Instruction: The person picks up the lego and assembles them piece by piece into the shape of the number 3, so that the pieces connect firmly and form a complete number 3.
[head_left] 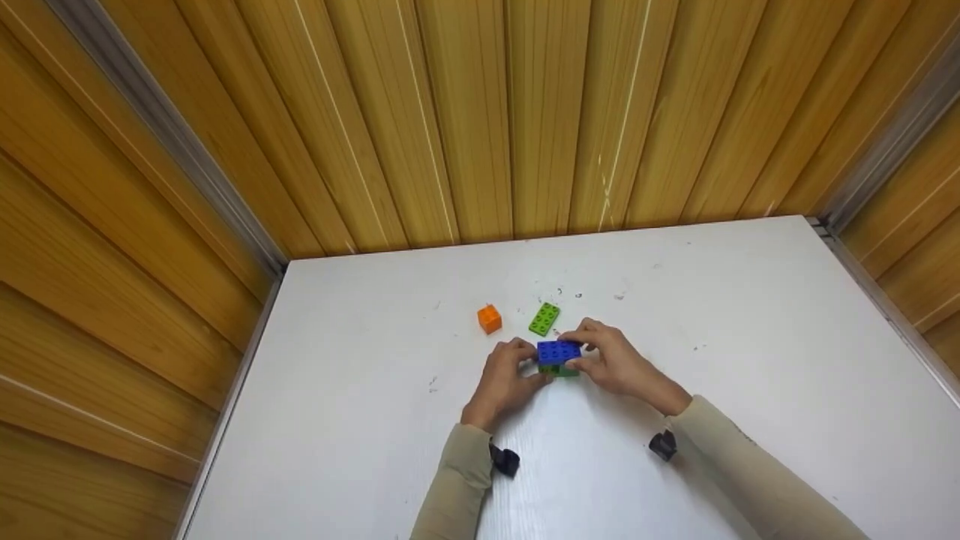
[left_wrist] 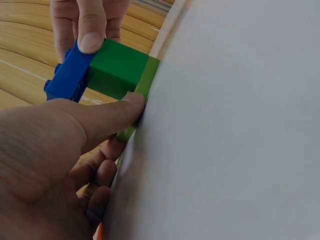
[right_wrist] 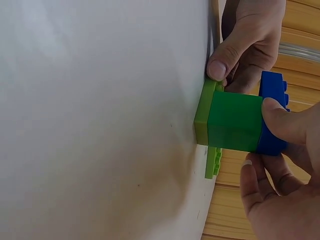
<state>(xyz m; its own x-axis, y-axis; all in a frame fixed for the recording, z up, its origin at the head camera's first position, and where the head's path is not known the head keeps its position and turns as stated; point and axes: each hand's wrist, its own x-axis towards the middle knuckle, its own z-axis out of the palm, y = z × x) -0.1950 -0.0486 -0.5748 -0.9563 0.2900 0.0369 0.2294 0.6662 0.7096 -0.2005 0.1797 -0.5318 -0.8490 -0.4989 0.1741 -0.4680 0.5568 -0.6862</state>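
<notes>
A small stack of toy building bricks stands on the white table between both hands. At its bottom lies a flat light green brick (left_wrist: 148,77), with a taller dark green block (left_wrist: 119,67) on one end. Across the top sits a blue brick (head_left: 559,352), touching the dark green block and overhanging toward the left hand. The left hand (head_left: 508,379) pinches the light green brick, its thumb on the near side. My right hand (head_left: 619,364) holds the blue brick between thumb and fingers, above the dark green block.
Beyond the stack a loose light green brick (head_left: 544,319) lies studs up, with an orange brick (head_left: 490,319) to its left. Yellow wood-look panels (head_left: 480,135) rise behind the white table (head_left: 337,420) and at both sides. Black straps (head_left: 505,460) hang at the wrists.
</notes>
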